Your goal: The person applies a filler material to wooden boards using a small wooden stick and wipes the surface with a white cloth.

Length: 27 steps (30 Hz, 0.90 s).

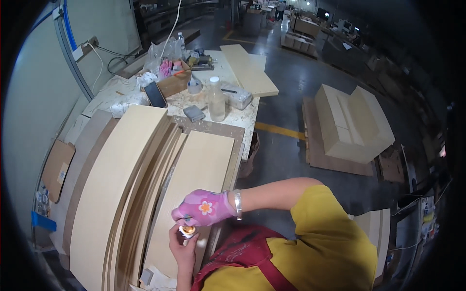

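My bare left hand [184,250] grips a small white container [187,235] with something yellow-brown inside it. Just above the container is my right hand [204,208], in a pink glove with a flower print. Its fingers are closed at the container's edge; whatever they hold, if anything, is hidden. Both hands are over a pale wooden board [201,155] lying on the workbench. Left of them stands a row of long pale boards [119,145], with thinner strips beside it. Crumpled white paper or cloth [160,280] lies near the board's front end.
On the dusty bench [194,110] stand a clear bottle [216,99], a grey block [194,113], a tape roll [194,86], a phone [155,94] and a wooden box [174,83]. One board [250,70] overhangs the far edge. Stacked panels [354,126] rest on a floor pallet at right.
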Tool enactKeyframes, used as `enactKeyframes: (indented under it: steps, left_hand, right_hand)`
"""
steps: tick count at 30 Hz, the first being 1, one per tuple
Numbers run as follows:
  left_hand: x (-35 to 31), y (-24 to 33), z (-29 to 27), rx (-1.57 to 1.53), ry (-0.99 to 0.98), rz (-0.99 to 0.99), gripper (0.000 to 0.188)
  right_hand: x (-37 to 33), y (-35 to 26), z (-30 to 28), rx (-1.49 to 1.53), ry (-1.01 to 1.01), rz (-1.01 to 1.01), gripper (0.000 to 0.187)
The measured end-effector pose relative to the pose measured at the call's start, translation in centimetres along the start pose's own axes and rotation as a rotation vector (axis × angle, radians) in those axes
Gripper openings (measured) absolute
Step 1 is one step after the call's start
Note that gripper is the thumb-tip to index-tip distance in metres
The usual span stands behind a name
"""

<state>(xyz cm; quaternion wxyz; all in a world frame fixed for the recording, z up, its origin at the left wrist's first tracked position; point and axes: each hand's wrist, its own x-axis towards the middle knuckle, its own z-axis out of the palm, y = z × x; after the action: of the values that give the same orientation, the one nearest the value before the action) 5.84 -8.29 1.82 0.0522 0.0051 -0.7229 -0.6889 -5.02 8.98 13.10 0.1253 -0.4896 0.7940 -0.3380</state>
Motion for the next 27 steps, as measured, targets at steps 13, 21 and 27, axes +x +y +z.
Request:
enactKeyframes:
  steps: [13, 21, 27]
  left_hand:
    - [3.9, 2.8, 1.5, -0.006, -0.035, -0.067, 0.055]
    - [6.6, 3.3, 6.6, 0.126, 0.08, -0.098, 0.053]
    - [8.7, 2.5, 11.1, 0.216, 0.004, -0.267, 0.051]
  right_hand:
    - [1.5, 0.3, -6.0, 0.375, 0.117, 0.299, 0.019]
    - [0.4, 5.7, -7.5, 0.031, -0.142, -0.014, 0.023]
    - [-1.8, 11.0, -11.2, 0.132, -0.307, -0.025, 0.022]
